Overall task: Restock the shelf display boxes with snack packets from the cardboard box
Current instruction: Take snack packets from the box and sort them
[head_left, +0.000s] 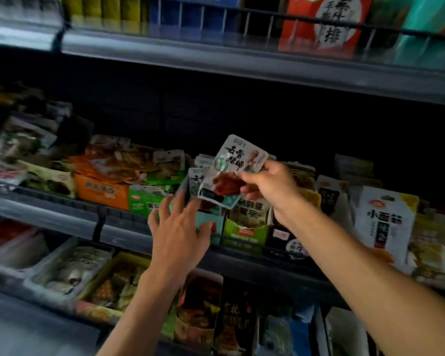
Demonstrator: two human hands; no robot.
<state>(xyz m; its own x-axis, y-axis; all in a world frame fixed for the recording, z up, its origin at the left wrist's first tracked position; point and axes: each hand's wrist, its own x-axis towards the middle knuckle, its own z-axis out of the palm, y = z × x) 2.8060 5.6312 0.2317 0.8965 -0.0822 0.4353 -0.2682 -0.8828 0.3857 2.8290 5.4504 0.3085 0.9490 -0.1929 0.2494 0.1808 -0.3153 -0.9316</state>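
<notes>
My right hand (270, 183) pinches a small bunch of white-and-teal snack packets (231, 170) with black lettering, held just above a teal display box (211, 222) on the middle shelf. More packets of the same kind (197, 178) stand inside that box. My left hand (177, 227) is spread with straight fingers against the box's front left corner, its thumb on the box's front face. The cardboard box is not in view.
Green (244, 232) and orange (100, 192) display boxes flank the teal one. A tall white packet (385, 219) stands to the right. The shelf rail (123, 232) runs along the front. Trays of snacks fill the shelf below, and an upper shelf (242, 60) hangs overhead.
</notes>
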